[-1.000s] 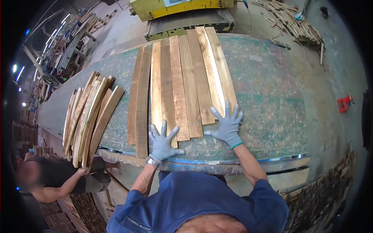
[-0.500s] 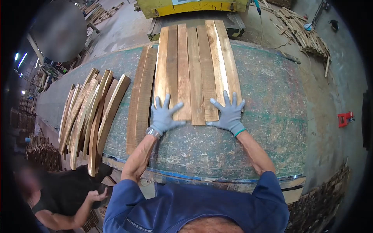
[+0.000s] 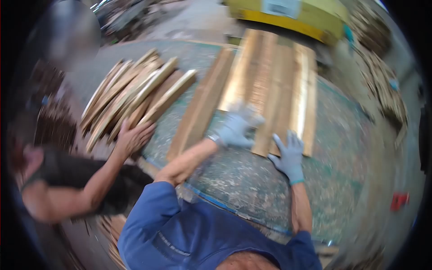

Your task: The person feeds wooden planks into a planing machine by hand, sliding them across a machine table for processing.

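1. Both hands are being held released, fingers spread and closing around nothing. The left hand [image 3: 236,123] is blurring, so whether it is pressing or only hovering at the lower ends of the left-hand boards is impossible to tell. The right hand [image 3: 289,156] is reaching its fingertips over the lower ends of the right-hand boards, its grip wide open.

2. The row of boards [image 3: 285,85] is lying flat, side by side, in the upper middle of the frame. Its lower ends are standing uneven, those at left stopping higher.

3. Handling this row well is probably a matter of keeping the palms low, pushing evenly against the board ends and keeping fingertips out of the seams.

4. Left of the row, darker boards [image 3: 198,108] are lying apart on the mottled green bench [image 3: 234,180].

5. Farther left, another person's bare hand [image 3: 135,135] is touching a loose pile of boards [image 3: 144,90].

6. At the top, a yellow machine [image 3: 288,18] is standing beyond the row.
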Available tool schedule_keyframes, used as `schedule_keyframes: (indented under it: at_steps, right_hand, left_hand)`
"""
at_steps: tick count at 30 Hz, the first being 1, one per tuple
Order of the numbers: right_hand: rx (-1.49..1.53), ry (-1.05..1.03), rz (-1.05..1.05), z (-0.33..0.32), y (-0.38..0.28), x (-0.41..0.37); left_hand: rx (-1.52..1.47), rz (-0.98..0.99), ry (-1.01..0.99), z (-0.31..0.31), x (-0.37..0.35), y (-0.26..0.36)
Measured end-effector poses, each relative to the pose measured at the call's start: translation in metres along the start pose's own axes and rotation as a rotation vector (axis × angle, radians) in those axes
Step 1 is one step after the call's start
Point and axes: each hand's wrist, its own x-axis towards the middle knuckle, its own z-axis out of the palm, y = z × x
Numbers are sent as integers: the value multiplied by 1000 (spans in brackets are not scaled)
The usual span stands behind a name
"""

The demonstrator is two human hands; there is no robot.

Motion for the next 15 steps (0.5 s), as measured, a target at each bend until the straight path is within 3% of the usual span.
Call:
schedule_keyframes:
  at_steps: [1,3,4,6,9,11,12,14,15]
  right_hand:
    - [-18,13,-27,6,2,-1]
    - [-57,53,-91,16,2,-7]
    - [-83,89,-121,16,1,-7]
    - [-70,77,-142,12,-5,-9]
    - [-114,110,-17,23,-10,-13]
    - [-180,45,213,29,-29,0]
    - [-244,-50,380,23,-42,4]
    - [-198,-85,563,27,-42,12]
    - [-139,-42,558,36,-36,9]
  left_hand:
    - [54,54,92,-18,-12,38]
    - [-115,-115,17,8,-25,68]
    - [-248,-312,-11,14,-25,82]
    - [-67,-309,274,73,-26,79]
    - [-322,-413,59,78,-19,86]
    - [-95,-377,369,124,-19,89]
    - [-250,-518,56,65,-18,100]
    - [-341,-666,-55,25,-12,104]
    - [-400,-735,-113,17,-12,101]
